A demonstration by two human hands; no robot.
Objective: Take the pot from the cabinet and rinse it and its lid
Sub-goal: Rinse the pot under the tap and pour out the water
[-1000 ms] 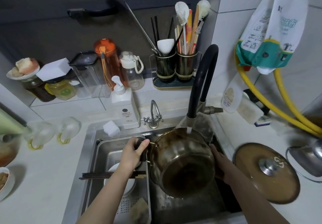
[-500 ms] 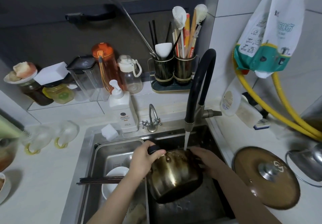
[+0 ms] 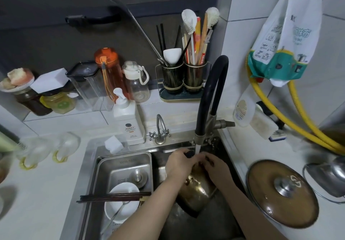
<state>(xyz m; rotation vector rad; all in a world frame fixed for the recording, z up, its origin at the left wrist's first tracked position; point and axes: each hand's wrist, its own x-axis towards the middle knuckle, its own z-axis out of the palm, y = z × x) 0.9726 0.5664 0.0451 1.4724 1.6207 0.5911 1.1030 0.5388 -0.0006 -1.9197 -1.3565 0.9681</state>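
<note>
Pot (image 3: 197,191) now tipped, 2 hands (image 3: 197,167).

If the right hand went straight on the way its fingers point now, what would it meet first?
Most likely the left hand: the right hand points left across the pot, fingertips nearly touching it under the water stream. Depth is unclear.

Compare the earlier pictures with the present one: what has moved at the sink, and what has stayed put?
The brown glass pot has been turned over: a second ago its mouth faced the camera, now its outside does, tilted under the running black tap. The left hand keeps the black handle; the right hand has moved from the pot's far side onto its top. The brown glass lid stays on the counter, the chopsticks across the basin.
</note>
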